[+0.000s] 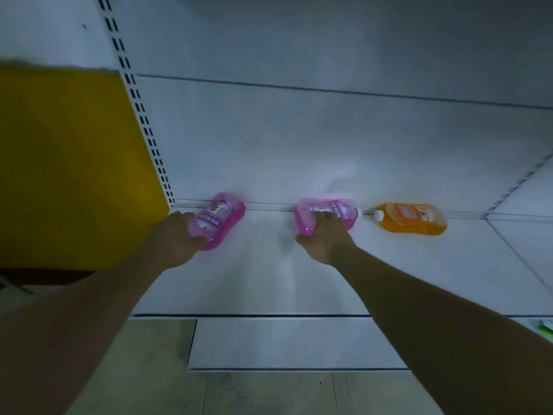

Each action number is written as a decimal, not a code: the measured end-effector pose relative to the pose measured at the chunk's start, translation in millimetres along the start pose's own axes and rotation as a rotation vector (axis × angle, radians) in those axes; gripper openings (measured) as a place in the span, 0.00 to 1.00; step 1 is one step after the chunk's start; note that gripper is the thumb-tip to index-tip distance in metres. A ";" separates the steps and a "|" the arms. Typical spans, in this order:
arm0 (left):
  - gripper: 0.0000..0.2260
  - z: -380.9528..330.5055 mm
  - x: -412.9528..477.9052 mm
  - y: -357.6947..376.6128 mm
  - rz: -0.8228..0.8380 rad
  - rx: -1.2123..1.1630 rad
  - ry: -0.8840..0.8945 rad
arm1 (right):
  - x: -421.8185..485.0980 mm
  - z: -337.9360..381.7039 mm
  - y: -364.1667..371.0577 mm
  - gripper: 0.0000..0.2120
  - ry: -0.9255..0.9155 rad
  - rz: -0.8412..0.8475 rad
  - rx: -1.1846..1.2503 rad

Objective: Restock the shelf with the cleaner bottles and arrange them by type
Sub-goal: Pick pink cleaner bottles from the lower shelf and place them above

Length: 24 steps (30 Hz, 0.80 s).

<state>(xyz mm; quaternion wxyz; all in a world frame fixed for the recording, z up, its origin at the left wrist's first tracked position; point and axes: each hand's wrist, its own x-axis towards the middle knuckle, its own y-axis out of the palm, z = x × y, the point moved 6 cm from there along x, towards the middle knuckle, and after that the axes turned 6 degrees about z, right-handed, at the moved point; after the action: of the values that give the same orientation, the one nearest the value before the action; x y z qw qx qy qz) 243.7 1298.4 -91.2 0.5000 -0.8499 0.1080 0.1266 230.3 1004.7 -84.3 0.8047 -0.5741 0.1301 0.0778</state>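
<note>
1. Against the back wall of the white shelf (269, 280) lies the orange bottle (413, 218), on its side, with its white cap (378, 215) pointing left. Every place below is told from this bottle.
2. Just left of the orange bottle is a pink bottle (329, 211), also lying sideways along the back wall. Its cap end points right, so the two caps face each other, close but apart.
3. The right hand (327, 238) grasps this pink bottle from above and in front, fingers curled over its body and thumb at its left end.
4. Further left of the orange bottle, well apart from it, is a second pink bottle (217, 218), tilted with its far end toward the back wall. Its label faces up and its cap is hidden.
5. The left hand (176, 238) grasps the near end of this second pink bottle, fingers wrapped round it. Blur makes it unclear whether the bottle rests on the shelf or is raised off it.
6. Both pink bottles are smeared by motion blur; the orange bottle is sharp, and no hand touches it.
7. Far left of the orange bottle, a perforated upright (140, 115) rises from the shelf's back corner, with a yellow panel (68, 163) beyond it.
8. Nearer the camera than the orange bottle, past the shelf's front edge, lies a tiled floor (269, 393).
9. To the right of and nearer than the orange bottle, a small green item (544, 326) shows at the picture's edge, too cropped to identify.
</note>
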 end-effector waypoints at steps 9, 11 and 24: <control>0.34 36.0 70.5 53.3 -0.175 -0.208 -0.157 | 73.7 -32.1 50.6 0.43 0.073 -0.005 -0.044; 0.31 29.8 67.6 53.8 -0.222 -0.204 -0.117 | 75.9 -33.1 53.5 0.42 0.032 -0.065 -0.090; 0.45 10.9 16.9 61.4 -0.138 -0.144 -0.328 | 9.4 -39.2 62.1 0.50 0.224 0.187 0.488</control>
<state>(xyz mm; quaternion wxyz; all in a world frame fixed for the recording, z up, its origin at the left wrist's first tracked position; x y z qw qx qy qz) 239.5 1277.8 -152.3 0.4565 -0.8567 -0.0430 0.2362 217.5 987.9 -155.3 0.8889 -0.3540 0.2856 0.0543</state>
